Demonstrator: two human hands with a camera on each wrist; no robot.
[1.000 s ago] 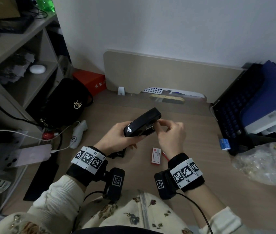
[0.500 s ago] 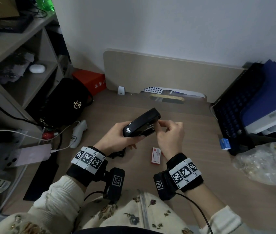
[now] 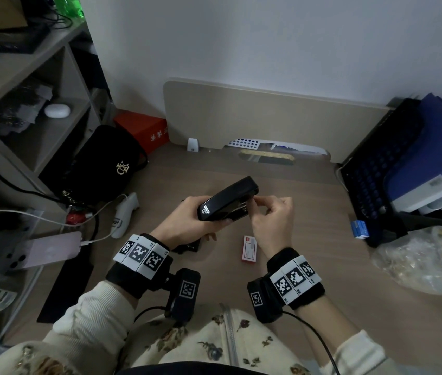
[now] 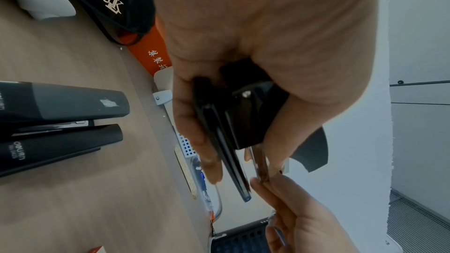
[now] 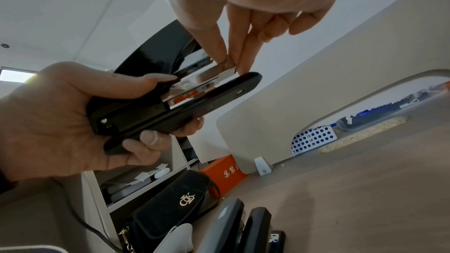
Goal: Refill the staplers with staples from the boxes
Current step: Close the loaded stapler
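Note:
A black stapler (image 3: 228, 201) is held above the desk, and my left hand (image 3: 192, 220) grips its rear and base. Its top cover (image 5: 158, 49) is swung up, which bares the silver staple channel (image 5: 194, 84). My right hand (image 3: 255, 205) pinches a silver metal piece (image 5: 227, 67) at the channel's front tip. I cannot tell whether that piece is a staple strip or the channel's end. A red and white staple box (image 3: 249, 249) lies on the desk just below my right hand. Two more dark staplers (image 4: 60, 103) (image 4: 56, 145) lie side by side under my left hand.
A black bag (image 3: 106, 163), an orange box (image 3: 144, 128) and a white device (image 3: 125, 215) sit at the left. A phone on a cable (image 3: 49, 250) lies at the left edge. At the right are a small blue box (image 3: 359, 229), a black crate (image 3: 376, 169) and a plastic bag (image 3: 425, 255).
Hardly anything: both hands keep their hold and the stapler has sunk a little toward the desk.

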